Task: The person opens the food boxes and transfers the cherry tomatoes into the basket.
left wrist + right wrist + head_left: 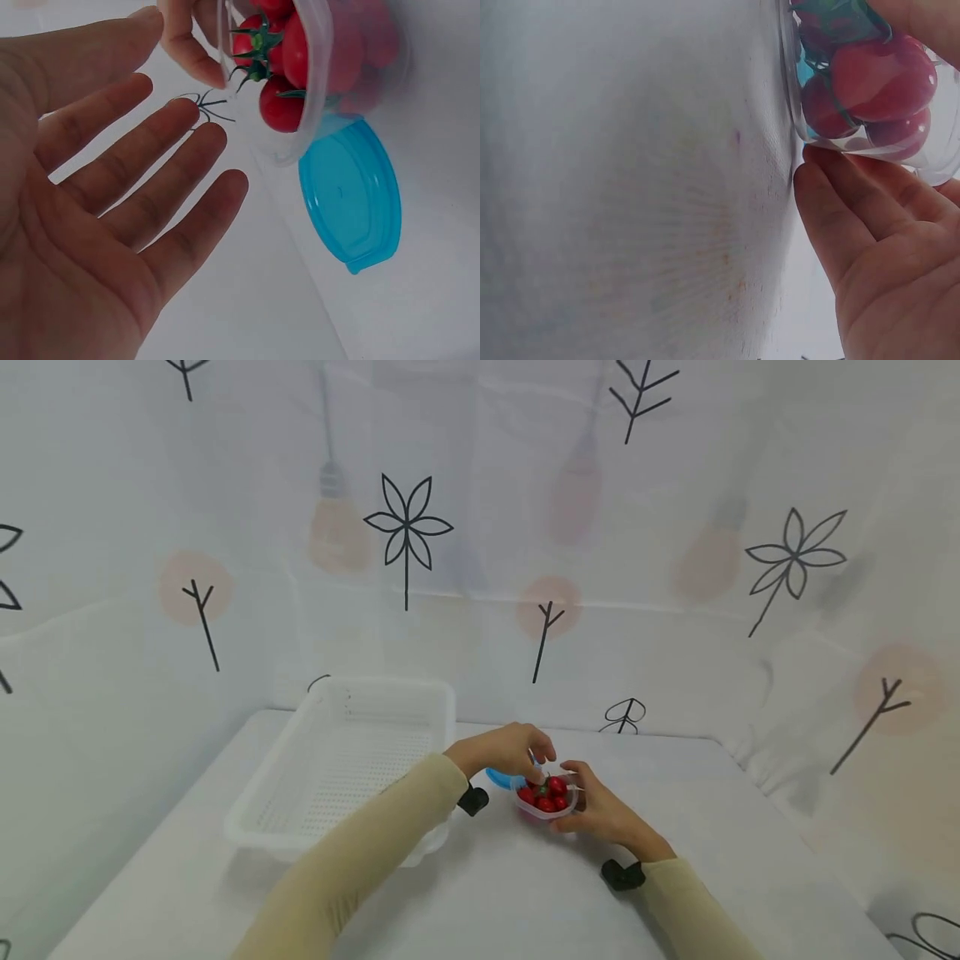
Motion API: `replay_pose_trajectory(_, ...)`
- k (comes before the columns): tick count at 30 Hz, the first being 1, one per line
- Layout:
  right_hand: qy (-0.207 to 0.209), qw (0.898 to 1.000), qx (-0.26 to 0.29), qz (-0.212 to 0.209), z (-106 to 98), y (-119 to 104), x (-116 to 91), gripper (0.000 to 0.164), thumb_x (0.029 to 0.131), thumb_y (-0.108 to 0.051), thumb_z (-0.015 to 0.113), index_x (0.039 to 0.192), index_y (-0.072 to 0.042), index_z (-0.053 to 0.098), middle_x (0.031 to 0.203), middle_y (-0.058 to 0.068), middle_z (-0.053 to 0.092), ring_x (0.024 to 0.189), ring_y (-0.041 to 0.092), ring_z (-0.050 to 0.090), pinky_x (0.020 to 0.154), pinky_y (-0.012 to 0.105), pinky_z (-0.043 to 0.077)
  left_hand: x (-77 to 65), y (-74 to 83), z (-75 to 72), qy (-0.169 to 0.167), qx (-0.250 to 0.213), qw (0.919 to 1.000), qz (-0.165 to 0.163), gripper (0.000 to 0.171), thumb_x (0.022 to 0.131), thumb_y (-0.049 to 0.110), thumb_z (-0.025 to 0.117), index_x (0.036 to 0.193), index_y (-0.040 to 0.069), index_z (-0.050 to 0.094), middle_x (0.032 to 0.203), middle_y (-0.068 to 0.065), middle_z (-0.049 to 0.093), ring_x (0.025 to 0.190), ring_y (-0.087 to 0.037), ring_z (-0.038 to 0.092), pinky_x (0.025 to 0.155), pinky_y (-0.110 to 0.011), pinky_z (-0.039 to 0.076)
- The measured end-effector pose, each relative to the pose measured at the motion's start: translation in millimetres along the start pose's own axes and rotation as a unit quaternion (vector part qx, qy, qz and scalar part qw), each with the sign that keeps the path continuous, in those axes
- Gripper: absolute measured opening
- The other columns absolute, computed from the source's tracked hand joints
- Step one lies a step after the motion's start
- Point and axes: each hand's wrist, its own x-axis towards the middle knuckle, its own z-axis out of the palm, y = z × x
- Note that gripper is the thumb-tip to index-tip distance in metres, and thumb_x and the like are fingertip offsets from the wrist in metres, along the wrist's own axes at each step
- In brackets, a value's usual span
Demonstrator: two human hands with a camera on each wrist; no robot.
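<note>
A clear plastic container [536,812] full of small red tomatoes [557,787] with green stems stands on the table. My right hand [603,810] grips it from the right side, thumb near, fingers at the far side; in the right wrist view the fingers [866,202] lie along its wall. Over the container's left edge hovers my left hand [506,750]. The left wrist view shows its fingers [161,154] extended and apart, holding nothing, beside the tomatoes [296,52]. A blue lid [352,195] lies on the table by the container, partly hidden in the head view.
A large white perforated basket [337,760] stands on the left of the white table [525,910], beside my left forearm. A white patterned cloth [480,527] hangs behind the table's back edge. Dark wrist-worn devices sit under both wrists.
</note>
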Motion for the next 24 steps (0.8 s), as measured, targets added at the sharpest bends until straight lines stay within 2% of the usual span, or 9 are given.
replay_pose_trajectory(6, -0.007, 1.000, 0.002, -0.012, -1, 3, -1, 0.100, 0.068, -0.033, 0.086, 0.143, -0.015, 0.022, 0.137, 0.012, 0.045, 0.119, 0.032, 0.049, 0.097, 0.049, 0.044, 0.2, -2.0, 7.1, -0.019, 0.048, 0.9986, 0.010, 0.033, 0.083, 0.014, 0.075, 0.114, 0.013, 0.066, 0.105, -0.002, 0.065, 0.092, -0.012, 0.056, 0.077, -0.026, 0.050)
replay_pose_trajectory(17, -0.015, 1.000, 0.008, -0.022, -3, 3, -2, 0.098, 0.071, -0.030, 0.084, 0.144, -0.014, 0.021, 0.138, 0.014, 0.044, 0.117, 0.032, 0.052, 0.098, 0.050, 0.043, 0.1, -0.8, 13.1, -0.030, 0.086, 0.9958, -0.004, 0.032, 0.083, 0.014, 0.075, 0.114, 0.014, 0.066, 0.109, -0.001, 0.064, 0.095, -0.012, 0.057, 0.077, -0.026, 0.050)
replay_pose_trajectory(24, -0.017, 1.000, 0.014, -0.020, -3, 2, -3, 0.098, 0.071, -0.032, 0.084, 0.144, -0.015, 0.021, 0.140, 0.014, 0.043, 0.117, 0.033, 0.052, 0.097, 0.050, 0.043, 0.0, -2.4, 15.1, -0.028, 0.096, 0.9949, -0.004, 0.031, 0.080, 0.013, 0.077, 0.110, 0.012, 0.068, 0.103, 0.002, 0.064, 0.090, -0.010, 0.055, 0.077, -0.024, 0.049)
